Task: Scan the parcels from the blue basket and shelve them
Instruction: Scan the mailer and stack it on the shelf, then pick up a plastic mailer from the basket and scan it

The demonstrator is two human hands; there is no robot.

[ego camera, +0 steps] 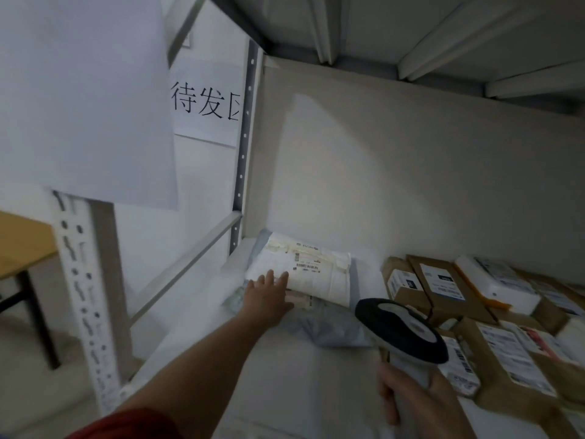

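White-painted steel shelf (285, 384), one bay, with parcels along its back and right side. The cardboard boxes (443, 289) at right lie packed edge to edge, and the scanner (402, 331) hangs just above their nearest corner; a careless swing would likely knock or shift them. The white parcel (319, 280), the task's thing, lies label-up in the back left corner on top of a grey-blue mailer (329, 334) and at least one smaller packet. This soft, slick stack may slide forward or toward the open left side if pushed unevenly. The left hand (269, 296) rests on the parcel's near left edge with a wide grip, fingers straight and flat, so it presses rather than holds and could hardly check a slip. The right hand (411, 400) has its grip closed round the scanner's handle. Containers: the blue basket is not in view, so its contents cannot be told; the shelf bay serves as holder, carrying the soft stack at left and the boxes at right.
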